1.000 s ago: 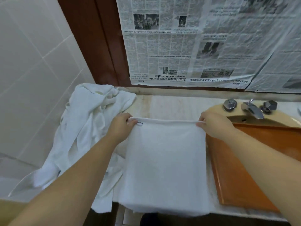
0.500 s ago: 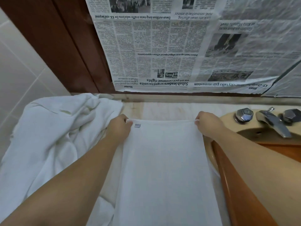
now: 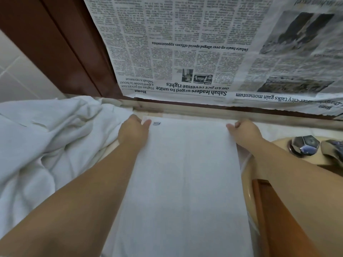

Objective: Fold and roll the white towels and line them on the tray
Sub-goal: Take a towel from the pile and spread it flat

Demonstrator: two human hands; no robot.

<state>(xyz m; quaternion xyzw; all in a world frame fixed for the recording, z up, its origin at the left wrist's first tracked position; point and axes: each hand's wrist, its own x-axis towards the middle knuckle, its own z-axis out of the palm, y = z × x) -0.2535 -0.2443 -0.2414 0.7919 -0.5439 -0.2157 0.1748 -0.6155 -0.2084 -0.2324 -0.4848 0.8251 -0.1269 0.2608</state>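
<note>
A white towel [image 3: 185, 182] lies flat and long on the counter, its far edge close to the back wall. A small label sits near its far left corner. My left hand [image 3: 132, 133] pinches that far left corner, thumb on top. My right hand [image 3: 243, 131] pinches the far right corner. The orange-brown tray [image 3: 261, 210] shows only as a strip at the lower right, mostly hidden by my right forearm.
A heap of crumpled white towels [image 3: 46, 145] fills the counter on the left. Chrome tap handles [image 3: 304, 145] and the beige basin rim [image 3: 248, 182] are on the right. Newspaper [image 3: 204, 52] covers the wall behind, beside a brown wooden frame [image 3: 61, 52].
Both hands have carried the towel's far edge away from me toward the back wall, laying the towel out flat. The view has moved closer and lower.
</note>
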